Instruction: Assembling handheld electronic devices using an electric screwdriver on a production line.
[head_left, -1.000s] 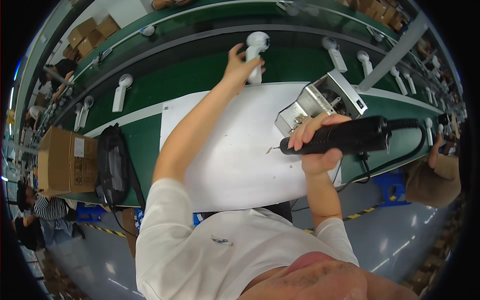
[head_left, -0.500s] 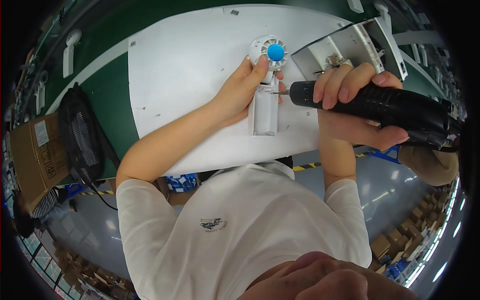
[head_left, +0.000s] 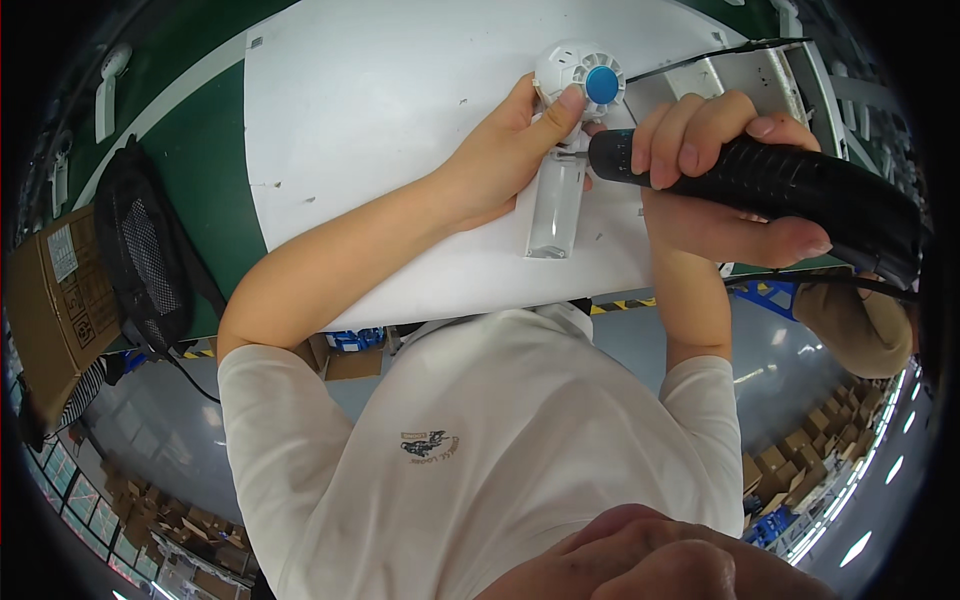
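Observation:
My left hand (head_left: pixel 524 142) is closed around the neck of a white handheld fan body (head_left: pixel 557 207), thumb just below its round slotted head. A blue disc (head_left: pixel 602 85) sits in the middle of that head. The trough-like handle points toward me. In my right hand (head_left: pixel 712 165) is a black electric screwdriver (head_left: pixel 790 195), held almost level with fingers wrapped over the top. Its thin bit (head_left: pixel 572 155) meets the fan at the joint between head and handle. Whether a screw is under the tip is too small to tell.
A metal box-like holder (head_left: pixel 768 78) stands behind my right hand. White board (head_left: pixel 360 130) covers the green table (head_left: pixel 217 165). On the left are a black mesh bag (head_left: pixel 150 255) and a cardboard box (head_left: pixel 62 300). A cable (head_left: pixel 800 276) runs at the right edge.
The whole view has shifted slightly. The fan body leans a little more, head to the right, and the screwdriver's nose is closer to it. Both hands keep their hold.

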